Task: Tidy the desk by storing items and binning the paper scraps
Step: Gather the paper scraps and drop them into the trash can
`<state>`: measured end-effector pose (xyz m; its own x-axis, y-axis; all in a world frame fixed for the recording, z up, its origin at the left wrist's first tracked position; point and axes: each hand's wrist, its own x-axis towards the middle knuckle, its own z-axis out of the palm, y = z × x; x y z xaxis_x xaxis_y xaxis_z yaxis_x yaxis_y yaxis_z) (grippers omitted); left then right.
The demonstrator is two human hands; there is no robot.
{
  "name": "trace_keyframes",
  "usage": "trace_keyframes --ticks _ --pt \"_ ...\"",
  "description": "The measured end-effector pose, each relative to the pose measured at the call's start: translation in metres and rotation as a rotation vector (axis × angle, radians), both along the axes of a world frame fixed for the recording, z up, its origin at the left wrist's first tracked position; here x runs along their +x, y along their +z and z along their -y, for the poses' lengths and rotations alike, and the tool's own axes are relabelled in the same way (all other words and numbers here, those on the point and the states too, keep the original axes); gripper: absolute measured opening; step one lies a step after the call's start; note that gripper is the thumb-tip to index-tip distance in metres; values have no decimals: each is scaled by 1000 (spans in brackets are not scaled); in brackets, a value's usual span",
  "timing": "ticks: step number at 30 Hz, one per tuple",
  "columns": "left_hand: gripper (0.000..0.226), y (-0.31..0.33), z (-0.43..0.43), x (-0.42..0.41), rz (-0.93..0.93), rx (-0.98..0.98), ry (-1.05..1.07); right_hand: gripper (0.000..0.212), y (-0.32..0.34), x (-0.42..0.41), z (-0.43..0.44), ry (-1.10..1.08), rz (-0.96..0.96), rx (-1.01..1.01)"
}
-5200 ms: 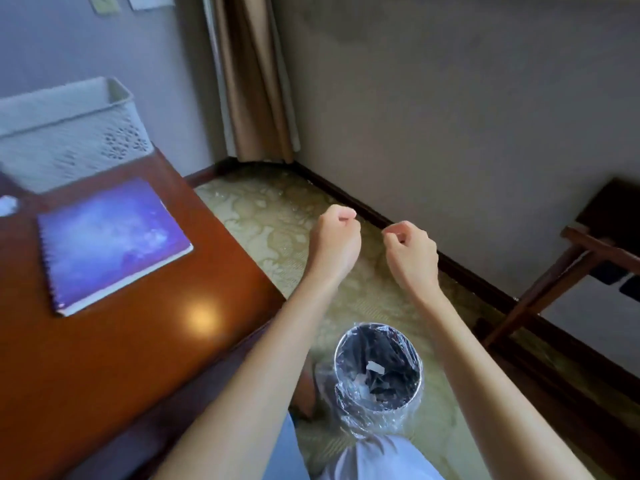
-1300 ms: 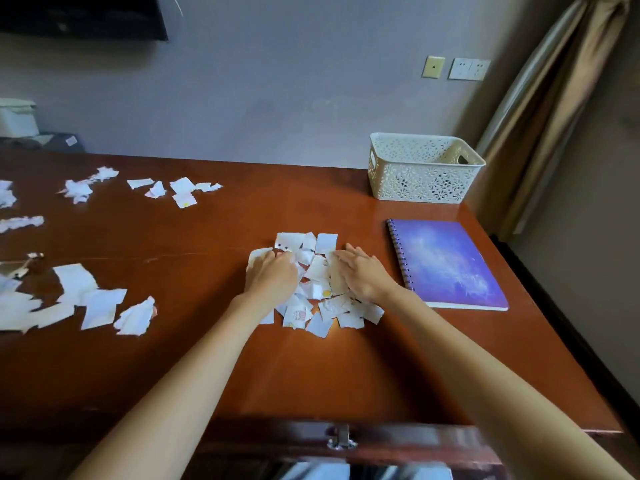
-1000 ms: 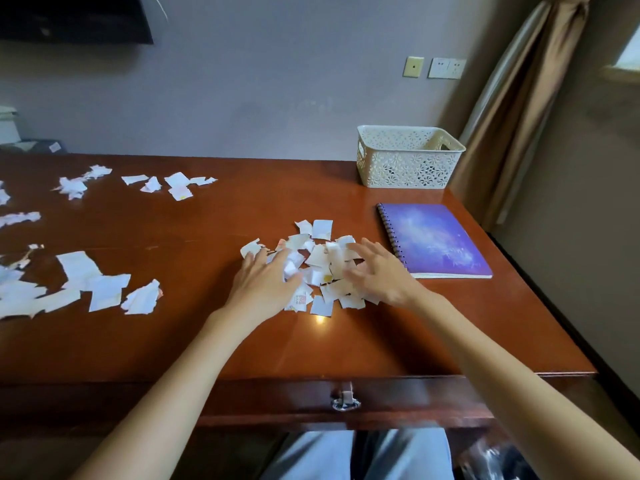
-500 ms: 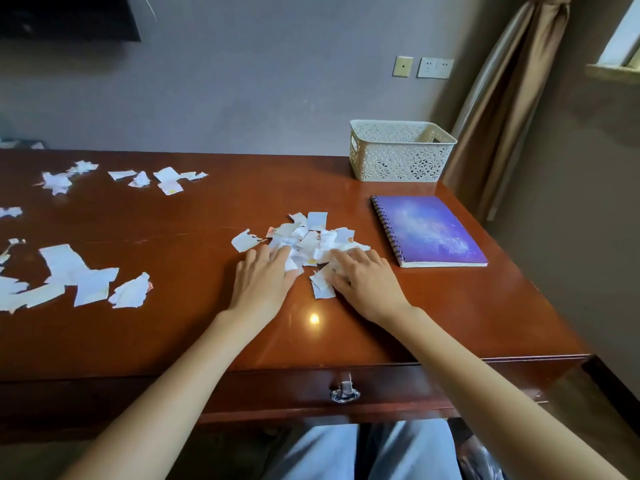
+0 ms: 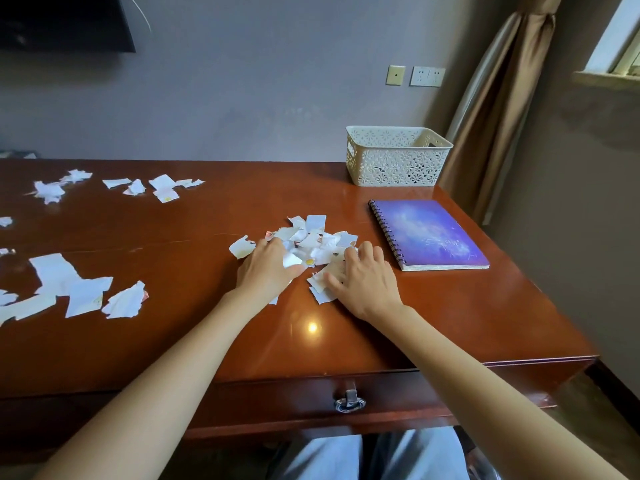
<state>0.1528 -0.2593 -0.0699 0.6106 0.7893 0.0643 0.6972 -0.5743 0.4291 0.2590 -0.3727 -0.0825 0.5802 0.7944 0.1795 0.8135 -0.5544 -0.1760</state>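
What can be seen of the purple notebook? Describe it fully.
The purple notebook lies flat and closed on the right part of the desk, its cover a starry violet-blue print with faint writing near the lower right. A dark spiral binding runs along its left edge, and white page edges show at the near side. It sits in front of the white basket, touched by neither hand.

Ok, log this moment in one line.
phase: gathering | left hand and right hand: raking scrap pile | notebook: on desk

A hotel-like room: wooden desk [image 5: 346, 341], curtain [image 5: 491, 109], wall sockets [image 5: 427, 76], wall-mounted screen [image 5: 65, 22].
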Motion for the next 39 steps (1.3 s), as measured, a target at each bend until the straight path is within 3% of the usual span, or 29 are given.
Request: trace_keyframes --ticks 6,13,19,25,30,34,39 --pt "73 2 -10 3 -3 -71 10 34 4 -3 -3 33 16 37" --pt "54 4 -13 6 54 -120 27 23 4 -5 -7 11 -19 150" --pt "22 5 -17 7 179 -173 -8 17 3 5 -10 -68 -170 343" --pt "17 12 -17 8 278 -144 4 23 7 16 -13 -155 -276 471" --pt "46 23 -12 7 304 -218 56 29 16 24 -18 -248 -393 491" --pt "23 26 -9 8 345 -218 45 22 18 33 -19 -262 -463 529" --pt "16 27 -8 13 315 -182 73 20 21 40 -14 -260 -557 615"
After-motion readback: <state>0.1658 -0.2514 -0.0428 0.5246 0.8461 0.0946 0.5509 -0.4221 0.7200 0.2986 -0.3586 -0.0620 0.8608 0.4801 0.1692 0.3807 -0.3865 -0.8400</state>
